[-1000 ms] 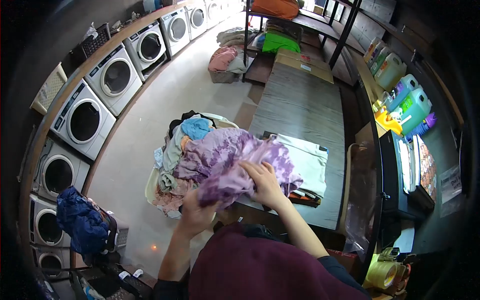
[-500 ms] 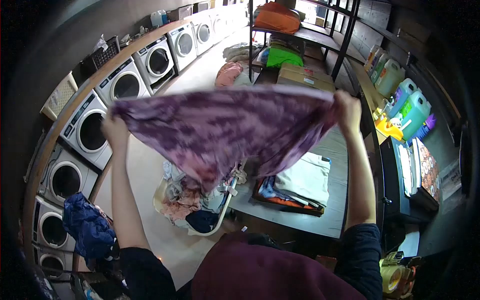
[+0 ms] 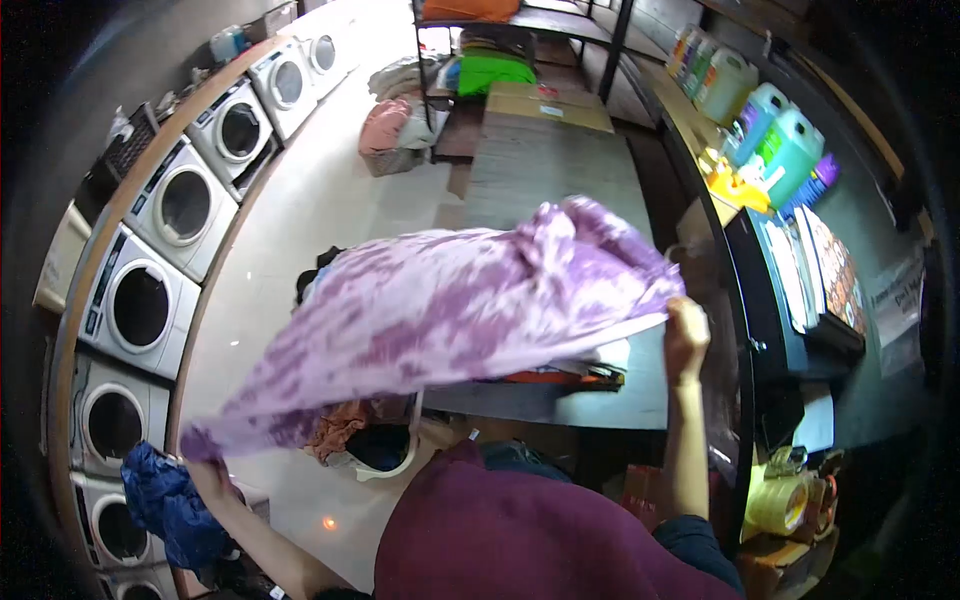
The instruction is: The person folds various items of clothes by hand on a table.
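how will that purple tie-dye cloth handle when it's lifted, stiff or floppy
Likely floppy: the purple tie-dye cloth sags and billows between the left hand and right hand. Probably light, since pinched corners hold it up.

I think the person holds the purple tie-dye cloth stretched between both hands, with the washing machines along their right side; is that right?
Not quite: the head view shows the washing machines along the left side. The purple tie-dye cloth is indeed stretched between the left hand and the right hand.
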{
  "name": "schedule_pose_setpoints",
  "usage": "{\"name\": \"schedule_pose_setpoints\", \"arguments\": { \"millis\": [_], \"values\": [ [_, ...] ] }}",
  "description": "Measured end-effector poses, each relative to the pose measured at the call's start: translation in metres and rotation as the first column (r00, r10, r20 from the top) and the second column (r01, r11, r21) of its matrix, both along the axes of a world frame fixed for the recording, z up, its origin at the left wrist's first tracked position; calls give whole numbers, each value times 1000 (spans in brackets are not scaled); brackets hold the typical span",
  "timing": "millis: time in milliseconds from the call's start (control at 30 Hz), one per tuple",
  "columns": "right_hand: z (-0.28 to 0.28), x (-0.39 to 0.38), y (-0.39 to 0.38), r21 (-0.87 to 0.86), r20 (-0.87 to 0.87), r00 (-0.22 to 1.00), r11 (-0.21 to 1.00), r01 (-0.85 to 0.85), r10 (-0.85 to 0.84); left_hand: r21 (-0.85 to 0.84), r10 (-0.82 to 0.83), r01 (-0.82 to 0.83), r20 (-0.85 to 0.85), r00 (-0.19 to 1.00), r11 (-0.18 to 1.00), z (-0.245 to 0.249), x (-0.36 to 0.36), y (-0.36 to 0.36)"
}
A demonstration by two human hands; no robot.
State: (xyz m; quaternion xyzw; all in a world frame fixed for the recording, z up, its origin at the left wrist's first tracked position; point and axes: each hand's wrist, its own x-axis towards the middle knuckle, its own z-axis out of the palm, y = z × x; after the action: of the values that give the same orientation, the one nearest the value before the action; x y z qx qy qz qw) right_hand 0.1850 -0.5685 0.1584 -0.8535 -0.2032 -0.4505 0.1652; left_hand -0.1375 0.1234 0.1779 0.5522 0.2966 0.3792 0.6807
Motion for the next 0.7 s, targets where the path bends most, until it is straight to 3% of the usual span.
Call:
{"name": "schedule_pose_setpoints", "arguments": {
  "millis": [33,67,100,133,167,233,333,433,533,600,633,700],
  "values": [
    [-30,-15,1,30,-101,995,999,-18,21,-145,138,-138,-7,990,980,-16,1,-23],
    [-55,-28,4,65,-199,979,997,-34,46,-77,84,-88,-44,995,993,-57,-9,-23],
    [-74,-40,7,78,-340,939,997,-29,54,-18,-14,11,-168,986,1000,-73,-14,-34],
    [-89,-49,8,94,-473,879,995,-25,67,-36,-310,309,-185,932,950,-113,-29,-13],
    [-102,-58,10,105,-503,864,994,29,28,32,-157,184,-393,906,982,-101,-14,-62],
    [-121,-64,4,88,-524,851,991,98,-38,-54,-369,453,-670,644,890,-120,-12,-79],
    [-125,-55,-3,220,-588,807,951,218,-49,-121,-311,584,-920,238,803,-138,11,-102],
    [-109,-34,2,320,-600,800,915,246,-5,153,-164,451,-792,589,880,-163,37,-132],
    [-92,-18,24,364,-531,840,925,110,109,314,-59,532,-819,570,787,-224,42,-127],
    [-90,-14,48,396,-513,822,918,-28,246,242,-32,563,-901,433,790,-247,46,-144],
    [-90,-17,60,370,-603,750,928,-38,271,206,-18,572,-933,360,794,-253,48,-152],
    [-96,-26,87,248,-628,718,951,-182,301,217,122,547,-971,205,808,-229,60,-191]
  ]
}}
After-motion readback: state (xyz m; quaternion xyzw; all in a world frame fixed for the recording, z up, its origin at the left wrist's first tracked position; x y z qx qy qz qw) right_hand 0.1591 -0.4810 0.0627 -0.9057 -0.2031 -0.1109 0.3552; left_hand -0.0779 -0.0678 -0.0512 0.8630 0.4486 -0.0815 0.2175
